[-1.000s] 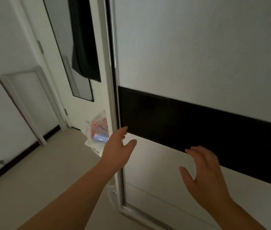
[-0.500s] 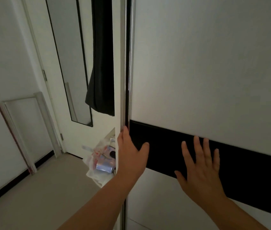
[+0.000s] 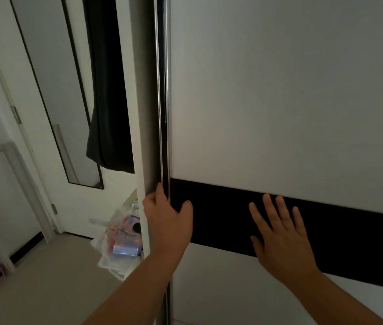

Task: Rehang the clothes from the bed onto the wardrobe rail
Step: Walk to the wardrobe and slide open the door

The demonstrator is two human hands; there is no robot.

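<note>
A white sliding wardrobe door (image 3: 279, 102) with a black band (image 3: 350, 242) across it fills the right of the view and is closed. My left hand (image 3: 167, 221) holds its left edge: the fingers reach into the gap beside the metal frame and the thumb lies on the front. Flat on the black band lies my right hand (image 3: 282, 235), fingers spread. The rail, the bed and the clothes on it are out of sight. A black garment (image 3: 108, 90) hangs to the left of the wardrobe.
A tall mirror (image 3: 68, 102) is fixed to the white room door behind the garment. A plastic bag (image 3: 120, 242) with packets lies on the floor by the wardrobe's corner. A white frame (image 3: 12, 184) leans on the left wall.
Both hands have risen to the door. The left hand has reached its edge and taken hold. The right hand has come flat onto the black band.
</note>
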